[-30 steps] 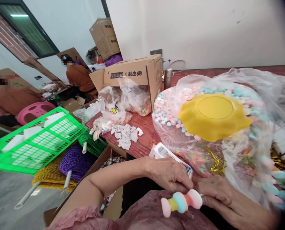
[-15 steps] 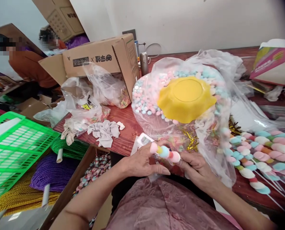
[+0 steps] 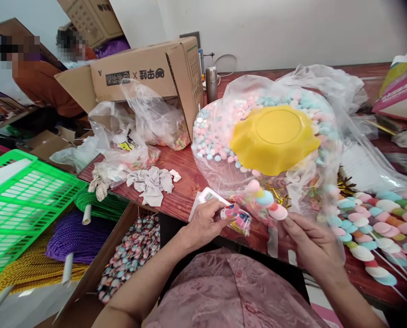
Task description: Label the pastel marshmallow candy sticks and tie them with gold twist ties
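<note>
My left hand [image 3: 205, 223] is closed on a small printed packet [image 3: 236, 218] with red, pink and blue pictures on it. It hovers over the table's front edge, beside a white card with a printed code [image 3: 212, 196]. Between the fingertips of my right hand [image 3: 311, 241] is the end of a skewer of pastel balls [image 3: 266, 200], coloured pink, yellow, blue, red and white. The skewer tilts up to the left, in front of the clear bag of pastel balls [image 3: 212, 136]. An upturned yellow bowl [image 3: 275, 141] rests on that bag.
Finished-looking ball skewers [image 3: 377, 223] lie at the right. A cardboard box [image 3: 141, 68], plastic bags [image 3: 162, 118] and grey cloth scraps [image 3: 151, 182] occupy the left. A green basket [image 3: 28, 205] sits above bundled cords [image 3: 76, 237]. A person in orange [image 3: 49, 86] is farther back.
My hands have moved apart. The right has carried the skewer to the right and away from the left, and the printed packet now shows in the left hand.
</note>
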Motion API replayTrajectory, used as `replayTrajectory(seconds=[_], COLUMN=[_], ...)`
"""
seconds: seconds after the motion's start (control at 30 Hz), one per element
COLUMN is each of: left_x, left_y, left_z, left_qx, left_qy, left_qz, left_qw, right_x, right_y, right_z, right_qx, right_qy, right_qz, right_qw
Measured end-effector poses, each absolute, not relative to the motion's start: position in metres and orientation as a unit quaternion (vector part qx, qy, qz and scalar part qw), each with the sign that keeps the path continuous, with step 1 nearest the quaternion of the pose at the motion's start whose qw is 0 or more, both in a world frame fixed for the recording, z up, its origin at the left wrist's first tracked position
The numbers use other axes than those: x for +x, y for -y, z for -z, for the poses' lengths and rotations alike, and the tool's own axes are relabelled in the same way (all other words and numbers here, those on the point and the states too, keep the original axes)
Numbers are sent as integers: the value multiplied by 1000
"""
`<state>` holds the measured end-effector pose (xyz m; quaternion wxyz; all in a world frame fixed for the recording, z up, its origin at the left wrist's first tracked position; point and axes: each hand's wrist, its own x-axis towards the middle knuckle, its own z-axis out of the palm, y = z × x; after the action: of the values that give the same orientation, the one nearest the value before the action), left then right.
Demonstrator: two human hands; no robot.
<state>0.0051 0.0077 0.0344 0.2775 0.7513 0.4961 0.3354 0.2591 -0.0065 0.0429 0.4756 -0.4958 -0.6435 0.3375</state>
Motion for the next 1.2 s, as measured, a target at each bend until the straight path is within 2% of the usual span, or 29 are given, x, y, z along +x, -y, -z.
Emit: replayTrajectory(seconds=[0.13, 0.43, 0.53, 0.7, 0.8, 1.0, 1.2], left_x=[4, 13, 11, 7, 7, 8, 12], left_y=[-9, -11, -9, -9, -10, -11, -9], left_z=[-30, -33, -31, -30, -30, -32, -35], left_qx=[729, 669, 722, 858, 894, 879, 800], left_qy=[-482, -495, -484, -426, -391, -371, -442], left_qz=[-362, -364, -334, -205, -146, -156, -217], left_qw=[325, 418, 364, 200, 164, 256, 341], right_x=[288, 302, 308, 307, 305, 303, 302], right_y=[3, -1, -2, -1, -3, -10, -7], right_z=[-44, -70, -71, -84, -93, -93, -87], right_qx=[-446, -355, -333, -310, -290, -266, -276], right_qy=[755, 855, 882, 923, 930, 941, 935], right_qz=[-222, -146, -99, 48, 82, 40, 55], right_qw=[427, 348, 318, 225, 208, 208, 217])
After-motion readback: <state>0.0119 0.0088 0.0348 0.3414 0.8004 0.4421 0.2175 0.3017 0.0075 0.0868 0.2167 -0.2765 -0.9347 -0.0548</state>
